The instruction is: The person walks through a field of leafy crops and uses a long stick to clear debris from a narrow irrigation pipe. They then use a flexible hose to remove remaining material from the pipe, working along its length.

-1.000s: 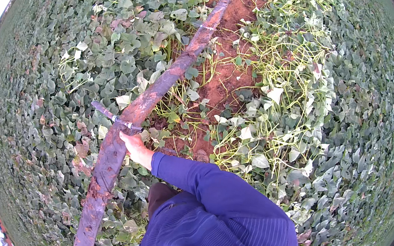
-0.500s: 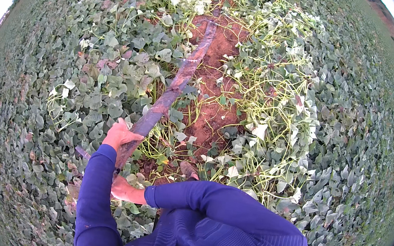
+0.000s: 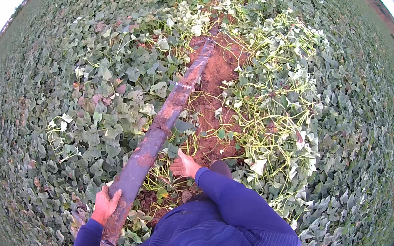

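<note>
A long dark flat hose (image 3: 145,145), smeared with reddish mud, runs from near my body away up the row. Thin whitish fittings (image 3: 182,85) stick out from its sides farther along. At the hose's near end my left hand (image 3: 106,204) grips its left edge, fingers and thumb against it. My right hand (image 3: 185,165) is held apart from the hose, to its right above the vines. Its fingers are stretched out and it holds nothing.
Pulled-back leafy vines (image 3: 278,119) with pale yellow-green stems lie to the right of a strip of bare red soil (image 3: 219,71). Dense green foliage (image 3: 363,161) spreads on both sides. My knee (image 3: 221,168) shows beside my right forearm.
My left hand has shifted toward my body along the hose. My right hand has left the hose and moved right and forward. The near part of the hose now looks wider and straighter.
</note>
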Action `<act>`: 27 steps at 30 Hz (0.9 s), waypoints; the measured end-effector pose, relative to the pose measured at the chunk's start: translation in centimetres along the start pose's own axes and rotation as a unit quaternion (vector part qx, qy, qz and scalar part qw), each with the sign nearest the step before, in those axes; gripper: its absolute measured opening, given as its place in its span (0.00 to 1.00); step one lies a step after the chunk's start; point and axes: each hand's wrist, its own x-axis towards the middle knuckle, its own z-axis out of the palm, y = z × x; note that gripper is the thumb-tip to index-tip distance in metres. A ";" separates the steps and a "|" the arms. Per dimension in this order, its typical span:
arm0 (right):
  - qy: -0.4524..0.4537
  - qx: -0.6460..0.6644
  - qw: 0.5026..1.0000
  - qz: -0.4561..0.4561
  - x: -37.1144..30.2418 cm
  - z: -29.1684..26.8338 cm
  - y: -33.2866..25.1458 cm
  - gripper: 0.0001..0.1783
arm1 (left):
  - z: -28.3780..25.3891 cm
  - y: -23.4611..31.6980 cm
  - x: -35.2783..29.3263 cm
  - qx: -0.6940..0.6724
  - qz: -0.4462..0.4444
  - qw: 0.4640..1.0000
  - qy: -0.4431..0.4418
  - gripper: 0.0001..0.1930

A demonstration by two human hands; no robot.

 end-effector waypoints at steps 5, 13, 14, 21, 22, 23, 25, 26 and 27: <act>-0.049 0.164 0.984 -0.041 5.7 -1.0 -20.1 0.62 | -1.4 2.8 -0.8 0.024 0.024 0.999 0.015 0.20; -0.010 0.211 0.977 -0.041 9.8 2.0 -32.1 0.23 | -3.0 1.2 -1.7 0.236 -0.275 0.925 -0.117 0.33; -0.021 0.207 0.976 -0.060 9.2 2.6 -33.8 0.23 | -3.4 2.1 0.1 0.162 -0.271 0.943 -0.111 0.28; -0.015 0.173 0.977 -0.122 1.0 5.7 -45.3 0.17 | -0.8 19.2 29.4 -0.069 -0.099 0.985 0.122 0.19; -0.018 0.177 0.975 -0.133 0.8 5.6 -46.0 0.16 | -1.4 25.1 34.4 -0.035 -0.077 0.993 0.079 0.22; -0.023 0.158 0.978 -0.135 0.5 6.3 -45.9 0.16 | 1.0 24.3 39.0 -0.039 -0.014 0.995 0.086 0.23; -0.015 0.128 0.981 -0.147 0.2 5.7 -45.9 0.15 | 3.5 28.6 46.8 -0.027 0.028 0.999 0.027 0.32; -0.007 0.119 0.982 -0.147 0.2 4.3 -46.2 0.15 | 3.2 35.4 48.4 -0.130 -0.001 0.991 -0.031 0.36; 0.006 0.066 0.986 -0.151 -0.3 4.9 -45.8 0.14 | 5.2 33.7 51.8 -0.058 -0.009 0.997 -0.054 0.36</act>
